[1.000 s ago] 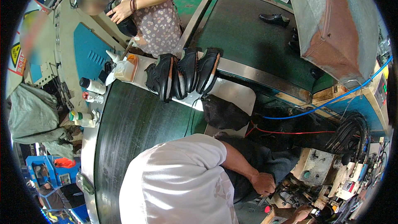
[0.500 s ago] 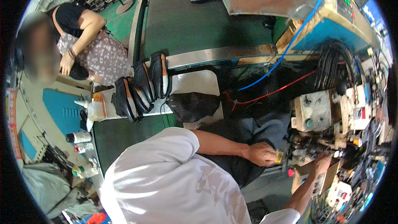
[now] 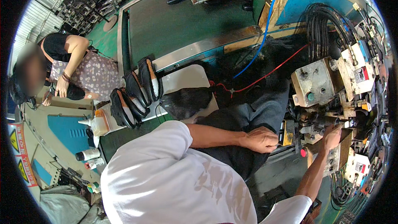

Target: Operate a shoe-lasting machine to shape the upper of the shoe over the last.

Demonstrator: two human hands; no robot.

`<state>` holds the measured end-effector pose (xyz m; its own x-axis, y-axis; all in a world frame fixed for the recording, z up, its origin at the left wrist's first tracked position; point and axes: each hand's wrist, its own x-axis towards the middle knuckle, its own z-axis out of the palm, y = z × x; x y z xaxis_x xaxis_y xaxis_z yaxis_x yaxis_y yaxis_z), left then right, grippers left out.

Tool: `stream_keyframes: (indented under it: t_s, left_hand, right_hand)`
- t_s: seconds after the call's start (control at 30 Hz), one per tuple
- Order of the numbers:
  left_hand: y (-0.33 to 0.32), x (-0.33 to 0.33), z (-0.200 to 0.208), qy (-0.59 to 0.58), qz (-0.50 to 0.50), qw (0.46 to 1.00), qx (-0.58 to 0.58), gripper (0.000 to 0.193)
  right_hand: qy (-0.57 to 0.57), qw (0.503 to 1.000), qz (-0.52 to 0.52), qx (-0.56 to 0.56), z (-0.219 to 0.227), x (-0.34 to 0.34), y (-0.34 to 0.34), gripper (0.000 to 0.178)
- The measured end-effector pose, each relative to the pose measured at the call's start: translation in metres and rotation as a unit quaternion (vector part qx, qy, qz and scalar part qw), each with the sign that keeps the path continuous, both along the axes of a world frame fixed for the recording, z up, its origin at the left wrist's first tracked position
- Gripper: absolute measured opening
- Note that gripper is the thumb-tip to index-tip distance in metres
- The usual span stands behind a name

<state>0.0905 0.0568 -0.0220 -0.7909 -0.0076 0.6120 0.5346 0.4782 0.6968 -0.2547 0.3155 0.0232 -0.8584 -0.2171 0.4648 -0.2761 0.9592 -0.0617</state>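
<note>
My left hand (image 3: 263,140) is curled closed above my thigh, next to a yellow-and-black piece (image 3: 283,133) at the machine's near side. Whatever its fingers enclose is hidden from view. Further right, my right hand (image 3: 332,137) reaches in among the parts of a machine (image 3: 338,151), its fingers bent at a metal fitting. Close to those fingertips is a small white-and-silver part (image 3: 350,123). Whether the hand grips that part is too small to tell. A grey metal clamp-like piece (image 3: 313,130) lies just left of the right hand.
Several black shoes (image 3: 137,93) stand on a white board (image 3: 190,74), beside a black cloth bag (image 3: 185,103). A green conveyor (image 3: 182,29) runs behind. Blue (image 3: 260,49) and red hoses (image 3: 265,76) cross the gap near a control box (image 3: 317,82). A co-worker (image 3: 87,70) sits at left.
The whole view has shifted and turned slightly. My left hand's fingers overlapped the yellow piece before; now more of it shows beside the fist. My right hand stays at the machine.
</note>
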Motion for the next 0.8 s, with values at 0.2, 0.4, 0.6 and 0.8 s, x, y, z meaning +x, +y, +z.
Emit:
stream_keyframes:
  t_s: [0.2, 0.4, 0.6, 0.8]
  left_hand:
    - [-0.005, 0.004, -0.006, 0.003, 0.000, 1.000, 0.019, 0.032]
    - [-0.007, 0.000, -0.003, 0.013, -0.021, 0.999, 0.038, 0.031]
    - [-0.009, 0.003, -0.004, 0.003, -0.043, 0.997, 0.061, 0.027]
    - [-0.014, -0.001, -0.003, 0.001, -0.024, 0.999, 0.044, 0.028]
  right_hand:
    - [-0.003, 0.999, 0.005, 0.050, 0.000, -0.001, -0.002, 0.054]
    - [-0.081, 0.992, -0.071, 0.068, 0.014, -0.002, 0.005, 0.063]
    - [-0.010, 0.998, -0.018, 0.064, 0.022, 0.002, 0.006, 0.060]
    - [-0.127, 0.982, -0.129, 0.045, 0.012, -0.010, 0.003, 0.057]
